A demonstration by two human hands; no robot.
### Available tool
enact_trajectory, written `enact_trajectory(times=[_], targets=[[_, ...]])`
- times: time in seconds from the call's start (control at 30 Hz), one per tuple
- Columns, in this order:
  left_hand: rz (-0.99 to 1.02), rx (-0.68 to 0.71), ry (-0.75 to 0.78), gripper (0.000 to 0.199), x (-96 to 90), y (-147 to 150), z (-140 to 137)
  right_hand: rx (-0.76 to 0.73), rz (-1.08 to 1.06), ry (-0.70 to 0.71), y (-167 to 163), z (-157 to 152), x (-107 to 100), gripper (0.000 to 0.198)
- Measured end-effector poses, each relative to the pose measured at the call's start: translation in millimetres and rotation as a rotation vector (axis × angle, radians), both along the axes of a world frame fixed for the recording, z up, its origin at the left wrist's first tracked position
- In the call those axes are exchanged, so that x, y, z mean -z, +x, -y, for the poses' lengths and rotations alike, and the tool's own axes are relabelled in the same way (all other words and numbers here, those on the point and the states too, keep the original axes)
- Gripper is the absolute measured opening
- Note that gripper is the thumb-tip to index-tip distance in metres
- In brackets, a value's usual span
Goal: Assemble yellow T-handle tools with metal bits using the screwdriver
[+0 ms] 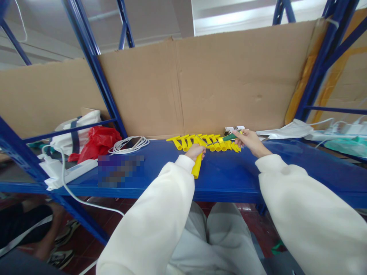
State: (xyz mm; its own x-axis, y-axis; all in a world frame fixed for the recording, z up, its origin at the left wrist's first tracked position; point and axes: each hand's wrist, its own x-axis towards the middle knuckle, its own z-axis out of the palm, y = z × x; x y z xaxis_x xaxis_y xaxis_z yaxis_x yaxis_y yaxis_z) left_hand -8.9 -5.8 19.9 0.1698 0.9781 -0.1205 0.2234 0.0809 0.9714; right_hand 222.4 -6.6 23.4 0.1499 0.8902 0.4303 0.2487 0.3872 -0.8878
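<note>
My left hand [195, 151] is closed around a yellow plastic piece with a tubular handle [196, 169], which slants down toward the front edge of the blue shelf. Part of that piece is covered by my fingers. In my right hand [247, 141] is a screwdriver with a green and yellow grip [229, 137]. Its thin shaft points left, and the tip is close to the top of the held piece; I cannot tell whether they touch. Behind both hands lies a row of several yellow T-shaped plastic pieces [177, 143].
A tall cardboard sheet [218, 84] closes off the back of the blue shelf [229, 177]. To the left lie a coiled white cable [130, 145], a red plastic bag [99, 142] and a white power strip [77, 172]. A white cloth-like item [295, 130] lies at right.
</note>
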Motion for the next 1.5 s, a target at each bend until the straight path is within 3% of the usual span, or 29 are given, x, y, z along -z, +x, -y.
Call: enact_trajectory(times=[0.13, 0.47, 0.7, 1.37, 1.5], targets=[[0.012, -0.003, -0.009, 0.014, -0.5, 0.4, 1.1, 0.003, -0.072, -0.041, -1.6, 1.0, -0.6, 0.052], [-0.021, 0.005, 0.005, 0.007, 2.9, -2.1, -4.8, -0.226, -0.337, -0.105, -3.3, 6.0, -5.6, 0.026], [-0.017, 0.006, 0.012, 0.016, 1.4, -0.6, -2.2, -0.193, -0.313, -0.006, 1.9, 0.1, -0.4, 0.035], [-0.005, -0.009, 0.003, 0.007, 3.1, -1.7, -5.6, -0.292, -0.295, -0.009, 4.2, -2.2, 1.6, 0.031], [-0.008, -0.013, 0.014, 0.008, 2.6, -1.6, -4.3, -0.249, -0.289, 0.02, 5.0, -2.9, 2.6, 0.036]])
